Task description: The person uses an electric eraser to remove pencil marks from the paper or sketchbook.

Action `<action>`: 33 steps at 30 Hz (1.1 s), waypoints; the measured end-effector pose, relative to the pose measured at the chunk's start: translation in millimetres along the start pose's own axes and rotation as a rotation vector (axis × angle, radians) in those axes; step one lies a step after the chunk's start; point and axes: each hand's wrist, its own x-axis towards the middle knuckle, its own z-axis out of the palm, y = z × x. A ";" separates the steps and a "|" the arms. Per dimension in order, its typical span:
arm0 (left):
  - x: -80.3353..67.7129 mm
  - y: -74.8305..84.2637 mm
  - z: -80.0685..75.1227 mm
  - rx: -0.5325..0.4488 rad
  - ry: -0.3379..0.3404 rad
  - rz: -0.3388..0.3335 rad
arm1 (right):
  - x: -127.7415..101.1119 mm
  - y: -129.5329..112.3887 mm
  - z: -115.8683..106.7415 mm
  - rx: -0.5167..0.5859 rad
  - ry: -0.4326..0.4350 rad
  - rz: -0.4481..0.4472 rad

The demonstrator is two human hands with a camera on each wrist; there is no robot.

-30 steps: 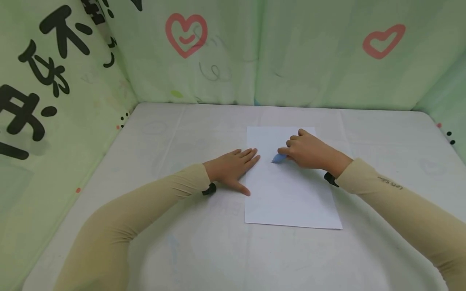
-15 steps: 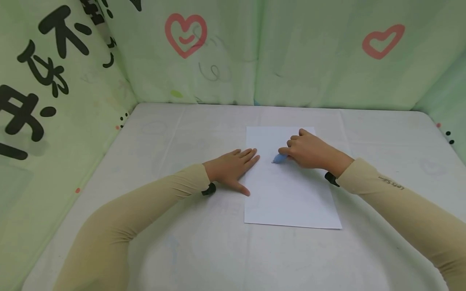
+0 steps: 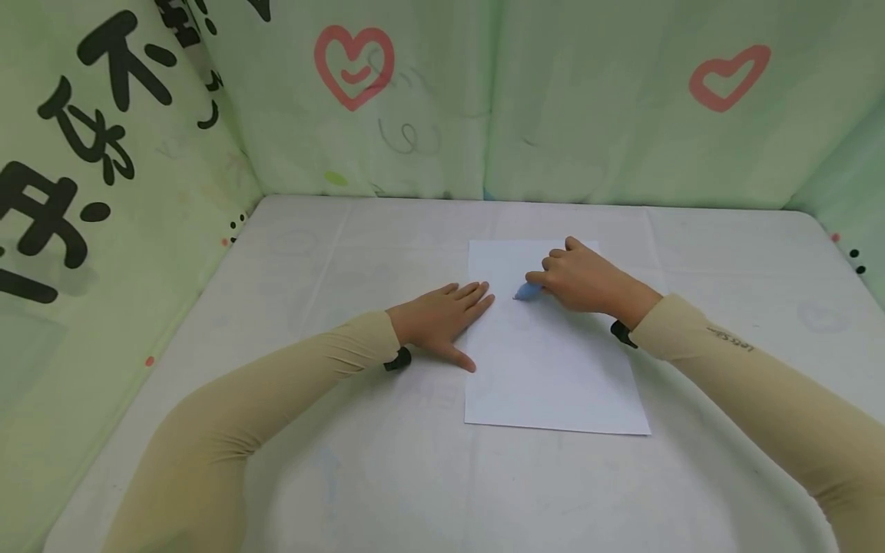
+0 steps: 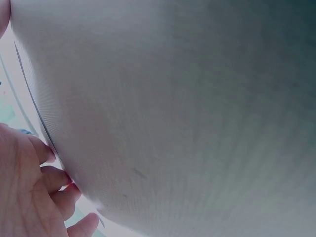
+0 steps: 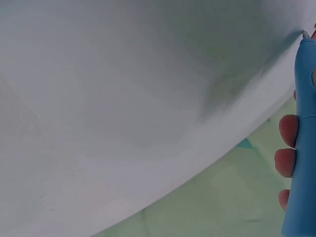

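Observation:
A white sheet of paper (image 3: 553,376) lies on the table. My left hand (image 3: 442,321) rests spread, its fingertips over the sheet's left edge; part of its palm and fingers (image 4: 61,180) shows in the left wrist view. My right hand (image 3: 584,278) holds a thick blue pen (image 3: 528,290), tip pointing left and down over the upper part of the paper. In the right wrist view, the blue pen (image 5: 305,140) has a fine metal tip, and curled fingertips (image 5: 285,163) lie along its barrel. Any line on the paper is too faint to tell.
The table (image 3: 359,476) has a white cover. Green curtains (image 3: 588,130) with red hearts hang behind it, and a green curtain (image 3: 159,215) with black characters stands along the left side.
My right hand has moved slightly away from me and a little left with the blue pen over the last half second. The left hand and the paper stay in place.

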 end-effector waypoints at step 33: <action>3.3 -0.1 0.3 0.012 -0.014 -0.005 | -8.8 -0.9 -3.0 0.001 -0.012 -0.031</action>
